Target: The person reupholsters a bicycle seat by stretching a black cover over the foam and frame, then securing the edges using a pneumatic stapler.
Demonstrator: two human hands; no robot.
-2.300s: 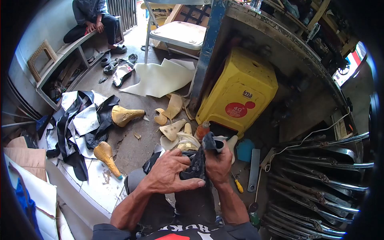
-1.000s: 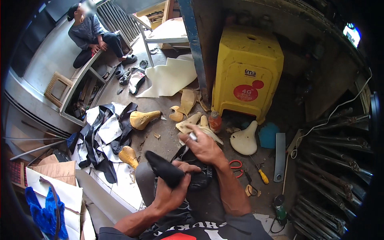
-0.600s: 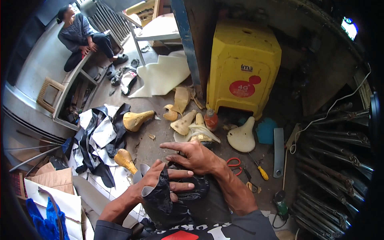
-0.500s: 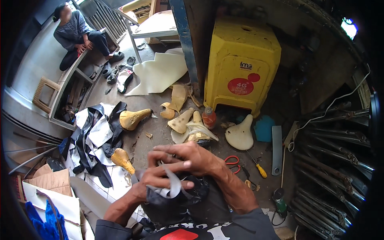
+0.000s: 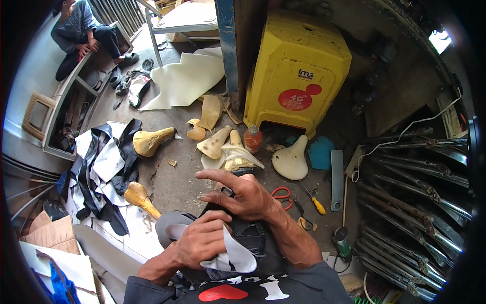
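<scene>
Low over my lap, my left hand [image 5: 200,243] grips a crumpled black piece with a pale backing [image 5: 238,252]. My right hand [image 5: 243,195] is just above it, index finger and thumb reaching left, the other fingers curled round a small metallic item [image 5: 226,191] that is partly hidden and too small to name. More black material [image 5: 250,235] lies beneath both hands. Beyond them are red-handled scissors [image 5: 283,201], a yellow-handled screwdriver [image 5: 317,205], a pale saddle [image 5: 289,161] and several foam pieces [image 5: 211,144] on the floor.
A yellow plastic stool [image 5: 296,61] stands ahead. Cut sheets [image 5: 104,167] lie at left beside cardboard [image 5: 53,235]. Metal tubes [image 5: 410,218] are stacked at right, near a green power tool [image 5: 342,243]. Another person [image 5: 76,30] sits upper left, by a folding chair [image 5: 185,20].
Both hands have shifted and turned over the black material, which is folded differently with its pale side showing. My right index finger has stretched out. The surroundings have slid left and up in view.
</scene>
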